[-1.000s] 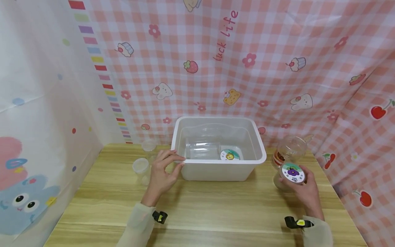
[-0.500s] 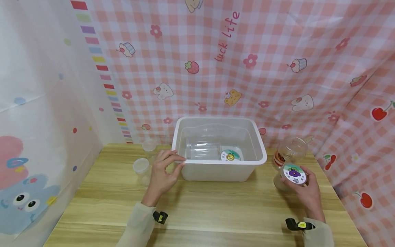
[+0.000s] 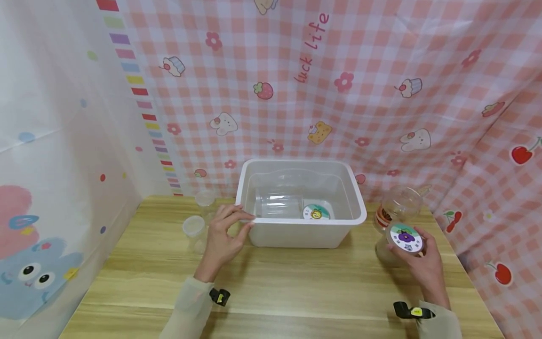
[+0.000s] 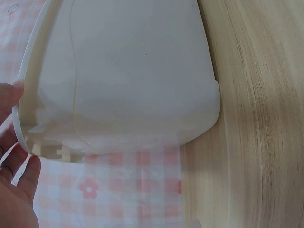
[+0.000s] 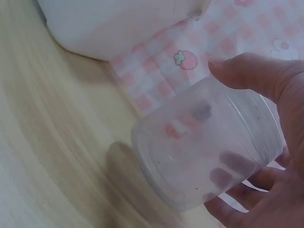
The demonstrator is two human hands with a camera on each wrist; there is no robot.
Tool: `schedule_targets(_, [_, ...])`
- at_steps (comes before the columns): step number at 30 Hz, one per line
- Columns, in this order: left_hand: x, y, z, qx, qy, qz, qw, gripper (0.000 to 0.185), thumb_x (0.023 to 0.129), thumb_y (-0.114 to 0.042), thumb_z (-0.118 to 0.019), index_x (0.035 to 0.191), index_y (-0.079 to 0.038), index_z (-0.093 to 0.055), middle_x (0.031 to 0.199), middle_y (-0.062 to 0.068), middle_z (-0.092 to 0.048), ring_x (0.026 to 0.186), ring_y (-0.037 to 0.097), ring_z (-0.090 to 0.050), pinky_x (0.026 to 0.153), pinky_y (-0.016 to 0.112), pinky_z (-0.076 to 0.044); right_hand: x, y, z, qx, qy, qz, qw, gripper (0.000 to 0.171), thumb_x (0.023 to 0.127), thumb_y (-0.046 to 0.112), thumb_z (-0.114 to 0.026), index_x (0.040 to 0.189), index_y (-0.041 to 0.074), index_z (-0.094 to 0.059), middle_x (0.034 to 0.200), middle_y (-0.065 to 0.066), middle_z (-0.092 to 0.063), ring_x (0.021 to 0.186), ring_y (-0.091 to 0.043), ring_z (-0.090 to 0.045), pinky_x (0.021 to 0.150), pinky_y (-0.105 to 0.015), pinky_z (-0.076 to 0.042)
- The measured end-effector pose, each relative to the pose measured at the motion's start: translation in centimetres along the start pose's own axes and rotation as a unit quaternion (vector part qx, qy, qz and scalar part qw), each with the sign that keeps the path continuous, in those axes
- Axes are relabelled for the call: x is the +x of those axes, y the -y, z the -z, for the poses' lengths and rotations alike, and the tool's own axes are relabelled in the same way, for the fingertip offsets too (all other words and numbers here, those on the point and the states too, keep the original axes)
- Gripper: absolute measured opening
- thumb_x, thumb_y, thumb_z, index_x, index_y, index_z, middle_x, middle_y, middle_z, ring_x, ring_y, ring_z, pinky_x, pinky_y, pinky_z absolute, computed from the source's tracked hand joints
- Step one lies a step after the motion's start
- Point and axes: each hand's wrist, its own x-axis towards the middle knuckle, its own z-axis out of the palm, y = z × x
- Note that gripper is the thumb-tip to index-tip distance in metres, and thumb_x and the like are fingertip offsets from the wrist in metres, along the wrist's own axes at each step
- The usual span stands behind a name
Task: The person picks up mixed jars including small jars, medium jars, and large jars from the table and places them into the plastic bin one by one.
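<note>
In the head view my left hand pinches the front left corner of the rim of a white plastic tub. The left wrist view has fingers and thumb at the edge of this tub. My right hand grips a clear jar whose lid bears a purple flower label. In the right wrist view the jar is tilted over the table, fingers wrapped round its lid end. Inside the tub lie a clear jar on its side and a lid with a yellow flower.
Two clear lidded containers stand left of the tub. Behind my right hand is another clear jar with an orange label. A pink checked cloth hangs behind the wooden table.
My right hand and the jar have shifted slightly to the right. The left hand keeps its place on the tub's rim.
</note>
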Motion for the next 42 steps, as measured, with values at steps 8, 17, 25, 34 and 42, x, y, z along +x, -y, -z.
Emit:
schedule_targets(8, [0.0,0.1,-0.1,0.005,-0.008,-0.013,0.9999,0.013,0.083,-0.008,-0.083,0.093,-0.016,-0.08,0.1,0.002,-0.073,0.115,0.028,-0.062,0.104,0.037,-0.05,-0.6,0.8,0.3,-0.023,0.002,0.031,0.999,0.103,0.084,0.036,-0.086,0.163,0.019,-0.021,0.156,-0.015,-0.038,0.129,-0.02,-0.044,0.079,-0.003,-0.044])
schedule_targets(17, [-0.1,0.1,0.0,-0.001,-0.012,-0.013,0.9998,0.013,0.083,-0.007,-0.083,0.092,-0.016,-0.08,0.099,0.002,-0.073,0.115,0.028,-0.062,0.104,0.036,-0.05,-1.3,2.2,0.4,-0.034,-0.004,0.079,0.996,0.096,0.085,0.027,-0.086,0.16,0.013,-0.028,0.134,0.006,-0.048,0.107,0.005,-0.046,0.079,-0.004,-0.047])
schedule_targets(25, [-0.1,0.2,-0.1,0.0,-0.011,-0.016,0.9998,0.013,0.083,-0.006,-0.083,0.092,-0.015,-0.08,0.099,0.003,-0.074,0.114,0.029,-0.063,0.104,0.038,-0.05,-1.8,3.7,0.5,-0.053,-0.011,0.114,0.992,0.097,0.083,0.024,-0.087,0.16,0.015,-0.028,0.132,0.012,-0.049,0.107,0.008,-0.046,0.083,-0.005,-0.041])
schedule_targets(34, [0.0,0.1,-0.2,-0.002,-0.011,-0.014,0.9998,0.014,0.082,-0.007,-0.083,0.092,-0.016,-0.08,0.099,0.002,-0.074,0.114,0.03,-0.063,0.104,0.038,-0.051,-2.6,5.6,1.1,-0.049,-0.029,0.176,0.983,0.094,0.081,0.014,-0.088,0.158,0.012,-0.033,0.127,0.022,-0.045,0.109,0.009,-0.048,0.086,-0.003,-0.038])
schedule_targets(42, [0.0,0.1,-0.2,-0.004,-0.012,-0.015,0.9998,0.013,0.083,-0.007,-0.083,0.092,-0.016,-0.08,0.098,0.002,-0.073,0.114,0.03,-0.063,0.104,0.038,-0.051,-3.1,7.8,1.5,-0.04,-0.038,0.222,0.974,0.095,0.079,0.012,-0.089,0.158,0.02,-0.035,0.128,0.02,-0.052,0.112,0.008,-0.05,0.089,-0.003,-0.037])
